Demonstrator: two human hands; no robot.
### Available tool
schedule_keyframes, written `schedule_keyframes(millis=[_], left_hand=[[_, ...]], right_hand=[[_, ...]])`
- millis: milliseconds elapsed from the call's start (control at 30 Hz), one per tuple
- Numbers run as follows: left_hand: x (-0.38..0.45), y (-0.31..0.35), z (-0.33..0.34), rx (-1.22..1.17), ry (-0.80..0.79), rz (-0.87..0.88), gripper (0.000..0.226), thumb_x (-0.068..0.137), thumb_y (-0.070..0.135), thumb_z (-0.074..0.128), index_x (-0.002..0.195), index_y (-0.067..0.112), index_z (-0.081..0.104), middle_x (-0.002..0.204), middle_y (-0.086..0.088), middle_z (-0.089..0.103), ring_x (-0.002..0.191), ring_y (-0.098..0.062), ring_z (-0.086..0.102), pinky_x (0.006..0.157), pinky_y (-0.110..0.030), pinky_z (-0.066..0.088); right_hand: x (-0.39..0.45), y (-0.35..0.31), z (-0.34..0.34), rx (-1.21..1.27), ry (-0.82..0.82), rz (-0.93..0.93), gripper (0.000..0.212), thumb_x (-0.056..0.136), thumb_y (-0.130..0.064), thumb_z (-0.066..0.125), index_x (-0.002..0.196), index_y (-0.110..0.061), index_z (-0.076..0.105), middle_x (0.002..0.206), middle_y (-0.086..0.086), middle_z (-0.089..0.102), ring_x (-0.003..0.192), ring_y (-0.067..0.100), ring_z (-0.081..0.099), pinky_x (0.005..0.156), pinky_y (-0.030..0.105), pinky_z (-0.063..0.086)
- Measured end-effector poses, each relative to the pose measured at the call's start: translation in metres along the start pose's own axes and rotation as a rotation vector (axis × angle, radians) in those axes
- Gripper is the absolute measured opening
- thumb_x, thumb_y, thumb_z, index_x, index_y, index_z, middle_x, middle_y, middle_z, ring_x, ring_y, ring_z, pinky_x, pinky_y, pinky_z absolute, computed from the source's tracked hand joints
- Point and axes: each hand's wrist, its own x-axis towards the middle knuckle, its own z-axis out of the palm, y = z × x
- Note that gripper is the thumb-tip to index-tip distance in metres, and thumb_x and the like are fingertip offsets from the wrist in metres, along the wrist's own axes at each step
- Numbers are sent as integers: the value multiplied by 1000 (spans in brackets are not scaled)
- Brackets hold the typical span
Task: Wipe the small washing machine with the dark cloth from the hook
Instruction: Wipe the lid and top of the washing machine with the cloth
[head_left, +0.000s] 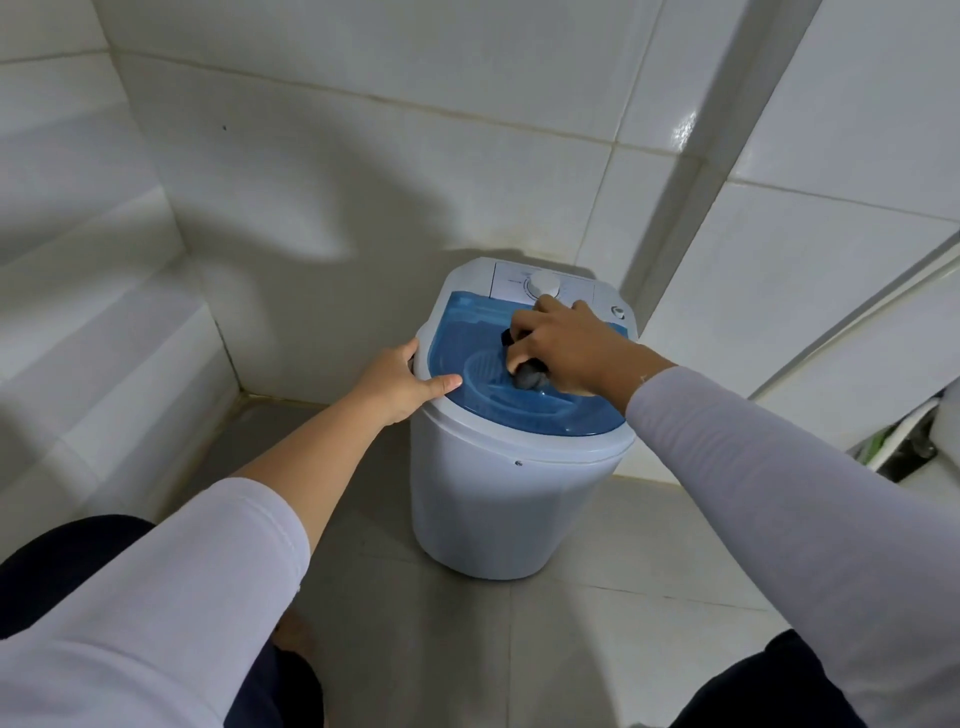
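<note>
The small washing machine (498, 499) is a white tub with a blue see-through lid (467, 332) and a white dial (543, 285) at the back. It stands on the floor in a tiled corner. My right hand (561, 348) is closed on the bunched dark cloth (530, 375) and presses it on the lid, right of its middle. Only bits of cloth show under the fingers. My left hand (402, 382) rests on the machine's left rim, thumb lying on the lid edge, fingers around the side.
White tiled walls close in behind and to the left, with a tiled step (130, 364) at the left. A white fixture with a green item (883, 441) stands at the right edge. My knees in dark trousers sit low in the frame.
</note>
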Motion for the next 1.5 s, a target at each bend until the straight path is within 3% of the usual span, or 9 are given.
schedule_keyframes(millis=[133, 300, 433, 667, 867, 1033, 1167, 1300, 1500], left_hand=[[0, 0, -1, 8, 0, 9, 86, 81, 43, 70, 150, 16, 26, 150, -3, 40, 134, -25, 44, 105, -36, 40], [-1, 0, -2, 7, 0, 25, 83, 80, 42, 70, 148, 16, 30, 148, -1, 43, 131, -24, 47, 102, -33, 41], [-2, 0, -2, -3, 0, 29, 84, 80, 43, 70, 149, 17, 29, 149, -1, 42, 133, -24, 45, 104, -35, 41], [-3, 0, -2, -1, 1, 32, 86, 80, 42, 70, 150, 15, 28, 150, -3, 40, 134, -24, 43, 106, -36, 39], [-5, 3, -3, 7, 6, 38, 84, 80, 41, 70, 149, 14, 29, 148, -4, 43, 132, -25, 45, 104, -35, 41], [-9, 5, -3, 9, 6, 47, 80, 83, 39, 68, 148, 14, 30, 147, -5, 44, 132, -25, 45, 102, -34, 41], [-11, 6, -3, 35, 9, 51, 77, 84, 40, 67, 147, 14, 31, 147, -5, 44, 132, -26, 45, 103, -35, 41], [-11, 7, -3, 39, 0, 39, 78, 84, 41, 66, 148, 16, 29, 148, -4, 43, 133, -26, 44, 104, -36, 41], [-12, 9, -3, 75, 6, 34, 78, 84, 42, 65, 148, 16, 29, 149, -5, 41, 133, -27, 44, 105, -38, 40]], right_hand=[[7, -2, 1, -49, -56, -70, 35, 88, -17, 58, 121, -29, 59, 128, 3, 46, 116, 27, 40, 84, 37, 40], [12, -3, -7, 239, -242, 47, 46, 83, -18, 60, 128, -22, 49, 129, 7, 42, 115, 27, 43, 97, 35, 40], [15, -6, -9, 338, -116, 140, 32, 82, -8, 59, 113, -14, 53, 117, 9, 53, 103, 27, 53, 77, 28, 38], [26, -24, 6, 472, 69, 278, 24, 79, -11, 64, 101, -9, 55, 102, 15, 64, 82, 24, 47, 67, 29, 37], [19, -19, 4, 611, 34, 321, 20, 72, -14, 77, 87, -6, 67, 95, 10, 69, 80, 19, 52, 70, 27, 39], [19, -21, 6, 504, -68, 256, 26, 74, -22, 77, 96, -11, 70, 101, 6, 63, 87, 17, 50, 74, 27, 36], [17, -18, 3, 413, -133, 224, 34, 79, -34, 70, 110, -22, 68, 96, -5, 44, 109, 24, 51, 80, 32, 41], [6, -10, -3, 248, -294, 224, 52, 81, -48, 63, 130, -42, 50, 113, 0, 43, 117, 25, 44, 89, 40, 43], [3, -5, -9, 213, -422, 220, 63, 80, -14, 59, 135, -40, 45, 102, -1, 38, 94, 17, 42, 89, 34, 47]])
